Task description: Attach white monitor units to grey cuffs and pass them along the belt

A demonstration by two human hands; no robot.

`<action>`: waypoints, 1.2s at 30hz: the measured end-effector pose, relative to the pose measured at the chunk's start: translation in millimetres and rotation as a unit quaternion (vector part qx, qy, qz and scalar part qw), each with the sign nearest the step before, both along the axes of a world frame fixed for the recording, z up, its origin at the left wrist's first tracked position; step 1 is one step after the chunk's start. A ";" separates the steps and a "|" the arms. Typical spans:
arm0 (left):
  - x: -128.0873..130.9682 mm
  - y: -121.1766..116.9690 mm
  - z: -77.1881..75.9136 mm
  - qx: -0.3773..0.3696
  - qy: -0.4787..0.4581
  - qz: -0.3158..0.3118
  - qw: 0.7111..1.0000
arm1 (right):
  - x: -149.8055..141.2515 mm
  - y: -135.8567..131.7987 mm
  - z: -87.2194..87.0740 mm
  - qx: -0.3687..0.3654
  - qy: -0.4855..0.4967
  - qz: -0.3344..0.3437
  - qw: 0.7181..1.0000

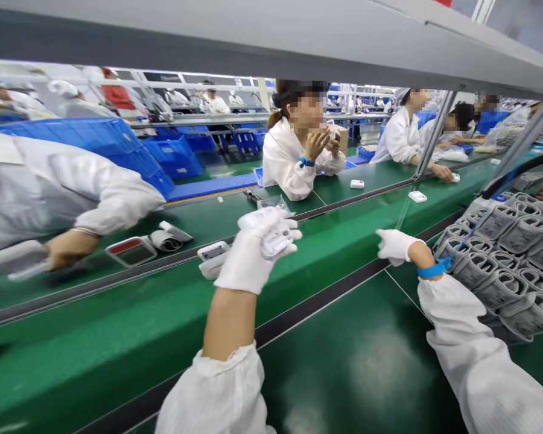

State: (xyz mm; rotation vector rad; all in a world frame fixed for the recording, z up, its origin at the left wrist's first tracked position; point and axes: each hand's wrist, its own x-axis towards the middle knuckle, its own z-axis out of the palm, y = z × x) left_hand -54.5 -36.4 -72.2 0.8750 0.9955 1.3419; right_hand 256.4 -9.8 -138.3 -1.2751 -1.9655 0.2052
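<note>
My left hand (253, 250), in a white glove, is shut on a small white plastic device (276, 242) with its front partly hidden by my fingers. Just left of that hand, a white monitor unit (213, 251) lies on the green conveyor belt (117, 355). My right hand (396, 246), also gloved, holds nothing and hangs over the belt's dark edge rail. Nearest to it is a large pile of grey rolled blood pressure cuffs (502, 256). A blue wrist strap (434, 268) circles my right wrist.
A co-worker's bare hand (67, 250) grips a white item beside a monitor with a red-topped display (131, 251). Other workers in white sit across the belts. Blue crates (174, 158) stand behind them, and a grey shelf bar (253, 42) runs overhead.
</note>
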 end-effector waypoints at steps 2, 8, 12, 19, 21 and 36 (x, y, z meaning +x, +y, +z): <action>8.2 -5.7 -1.5 0.029 0.032 -0.048 0.998 | -27.3 -4.9 24.4 -0.035 -0.003 0.074 0.997; 12.1 -29.5 4.3 0.132 0.064 -0.128 0.981 | -131.6 -14.3 81.9 0.077 0.202 0.241 0.946; 0.9 -31.2 9.1 0.151 0.080 -0.057 0.984 | -168.8 -6.7 70.9 0.149 0.309 0.201 0.918; -14.6 -29.1 13.9 0.094 0.016 -0.002 0.995 | -161.8 -6.3 62.1 0.035 0.097 0.330 0.938; -17.0 -36.3 17.9 0.101 -0.004 -0.005 0.995 | -156.4 -4.6 66.5 0.023 0.100 0.335 0.937; -34.6 -44.1 20.8 0.123 0.070 -0.092 0.986 | -144.7 15.7 72.2 0.075 0.236 0.409 0.878</action>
